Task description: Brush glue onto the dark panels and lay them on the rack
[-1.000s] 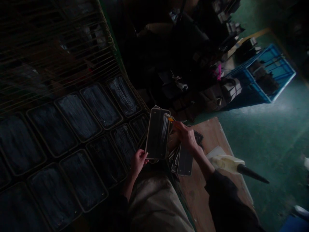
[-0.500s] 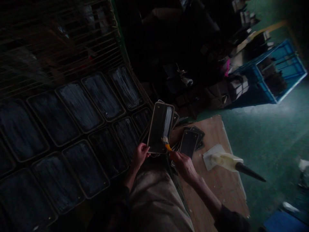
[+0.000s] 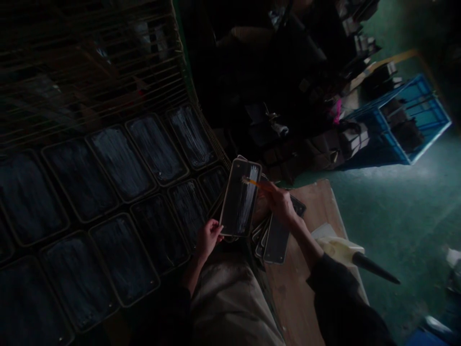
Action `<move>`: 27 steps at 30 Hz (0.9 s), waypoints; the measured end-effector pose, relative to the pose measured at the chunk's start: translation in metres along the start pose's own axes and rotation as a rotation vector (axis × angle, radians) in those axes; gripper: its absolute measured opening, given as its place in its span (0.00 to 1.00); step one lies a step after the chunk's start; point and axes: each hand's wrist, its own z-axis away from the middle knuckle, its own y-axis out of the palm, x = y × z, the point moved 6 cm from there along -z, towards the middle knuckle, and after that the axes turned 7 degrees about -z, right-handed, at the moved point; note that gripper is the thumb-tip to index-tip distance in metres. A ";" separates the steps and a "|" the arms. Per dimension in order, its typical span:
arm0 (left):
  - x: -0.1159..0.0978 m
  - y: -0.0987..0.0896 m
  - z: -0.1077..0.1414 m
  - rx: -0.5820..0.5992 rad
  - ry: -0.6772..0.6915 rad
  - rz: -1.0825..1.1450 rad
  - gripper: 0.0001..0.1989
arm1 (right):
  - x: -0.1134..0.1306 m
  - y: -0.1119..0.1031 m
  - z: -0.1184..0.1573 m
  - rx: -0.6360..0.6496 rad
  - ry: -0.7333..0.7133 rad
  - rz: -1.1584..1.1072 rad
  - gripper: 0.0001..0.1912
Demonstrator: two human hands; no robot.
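Observation:
My left hand grips the lower left corner of a dark rectangular plate with a pale rim. Whitish wet streaks cover the plate's right part, while its left part looks plain dark. In my right hand is a brush with an orange handle, its bristles over the upper middle of the plate. Similar dark plates are stacked under my right forearm. To the left, rows of plates with streaked surfaces lie on a rack.
A wooden board at the right bears a pale bottle with a long dark nozzle. Farther back stands a blue crate with dark items. Wire racks rise at the upper left.
My right hand and the brush have moved up from the plate's lower edge to its upper middle. The streaked band is wider and reaches lower. My left hand still holds the plate.

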 end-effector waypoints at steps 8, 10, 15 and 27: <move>-0.003 -0.001 0.001 -0.016 -0.017 0.003 0.16 | 0.005 0.012 -0.021 -0.049 -0.060 0.186 0.14; -0.004 -0.001 0.001 -0.015 -0.014 0.003 0.16 | 0.010 0.027 0.002 0.026 -0.069 0.223 0.13; -0.004 -0.002 0.001 -0.007 -0.031 0.011 0.17 | 0.032 0.069 0.088 0.281 -0.051 0.207 0.14; -0.004 -0.003 0.002 0.010 -0.034 0.052 0.16 | 0.005 0.044 0.029 0.153 0.159 -0.203 0.13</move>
